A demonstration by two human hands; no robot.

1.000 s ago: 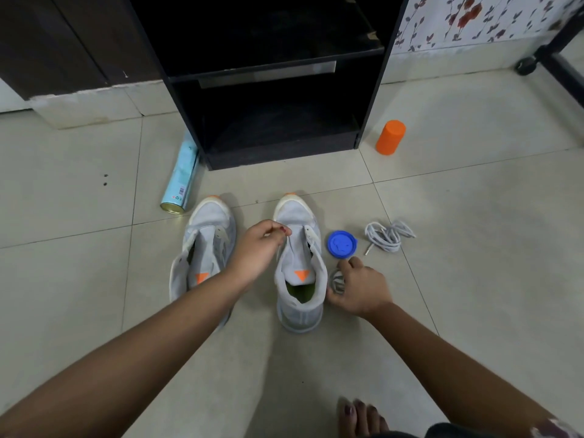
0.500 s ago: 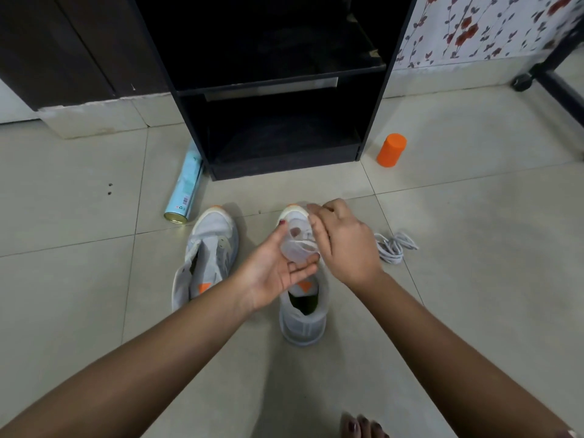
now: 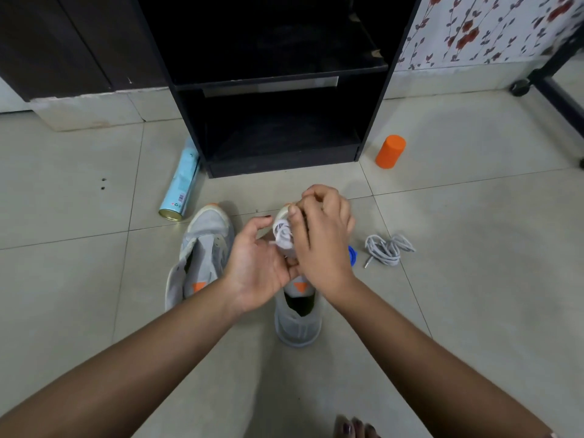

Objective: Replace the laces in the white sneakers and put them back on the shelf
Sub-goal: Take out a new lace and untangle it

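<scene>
While both your hands meet above the right sneaker (image 3: 298, 325), you've got a coiled lace (image 3: 282, 237) caught between them. Your left hand (image 3: 257, 268) lies palm up, fingers curled in under the white bundle, thumb lifted off to its left. Your right hand (image 3: 324, 241) comes over from the other side, its back to the camera, thumb pressed onto the top of the coil and fingers bent in tight above it. Which strand they pinch, I can't tell.

Down below, the right sneaker stands on the tiled floor (image 3: 474, 311) with its heel toward you. The orange triangle on its tongue shows between your wrists, and your hands cover its toe. Just beside it, to the left, is the left sneaker (image 3: 205, 245), toe pointing at the shelf (image 3: 284, 72) and upper flopped open, with an orange mark on its tongue too.

Off to the right of your right hand, a second lace (image 3: 388, 249) lies bunched on the floor, apart from both shoes, one metal tip pointing your way. A sliver of a blue lid (image 3: 353, 256) peeks out between that bundle and your hand.

Beyond the sneakers, the black shelf stands with its lower compartment open toward you. An orange cup (image 3: 391, 151) stands by its right corner, and a light-blue spray can (image 3: 180, 188) lies on its side against the left corner. Your toes (image 3: 354, 429) nudge in at the bottom edge.
</scene>
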